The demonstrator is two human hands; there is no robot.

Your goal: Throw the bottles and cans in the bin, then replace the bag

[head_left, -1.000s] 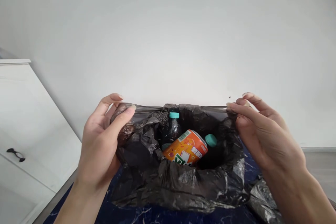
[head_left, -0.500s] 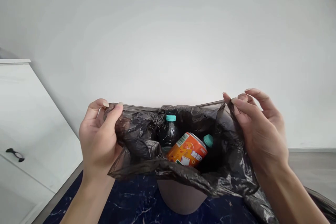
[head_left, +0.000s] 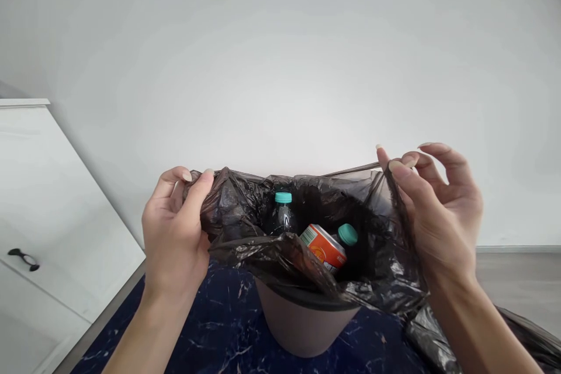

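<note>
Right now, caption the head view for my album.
Fingers hold open a bag on a bin, with a can and bottle inside.

A thin, crumpled black plastic bag is spread open in a grey-brown bin; its far edge is stretched sideways, its near edge raised above the rim.

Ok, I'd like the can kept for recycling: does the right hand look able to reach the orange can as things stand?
Probably, once the right hand lets go of the black bag it is pinching. The bag is open above the orange can, though a front fold hides part of it.
</note>
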